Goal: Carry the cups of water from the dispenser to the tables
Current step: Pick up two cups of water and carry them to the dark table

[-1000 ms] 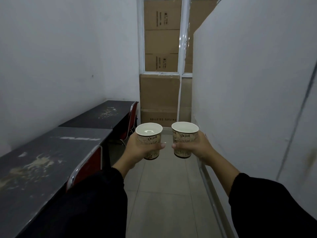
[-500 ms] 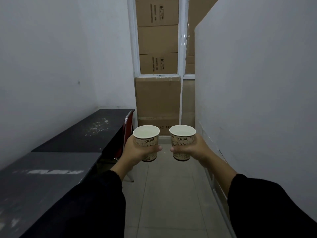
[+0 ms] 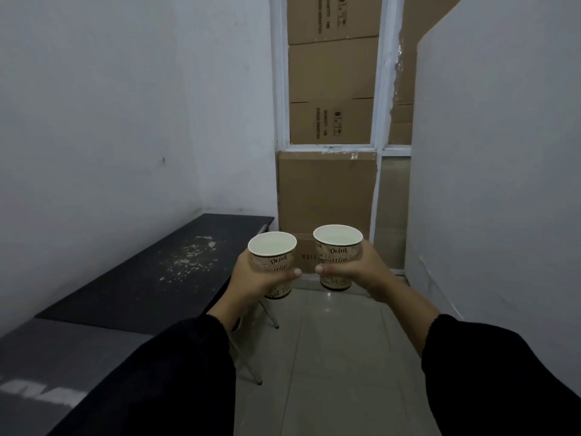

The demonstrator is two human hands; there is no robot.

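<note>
My left hand (image 3: 251, 286) grips a printed paper cup (image 3: 273, 258), held upright at chest height over the aisle. My right hand (image 3: 361, 269) grips a second paper cup (image 3: 337, 251) of the same print, upright and just right of the first. Both cups are white inside; the water level is hard to make out. A dark table (image 3: 151, 278) with pale scuff marks runs along the left wall, just left of my left hand. A greyer table (image 3: 47, 366) joins it nearer to me, partly hidden by my black sleeve.
Stacked cardboard boxes (image 3: 327, 196) fill a white window frame at the aisle's far end. A white partition wall (image 3: 496, 184) closes the right side. Metal chair legs (image 3: 270, 319) stick out from under the dark table onto the tiled floor (image 3: 330, 357).
The view has advanced down the aisle: the boxes and the dark table are closer and the grey table has slid toward the lower left. Both hands keep their cups upright, side by side.
</note>
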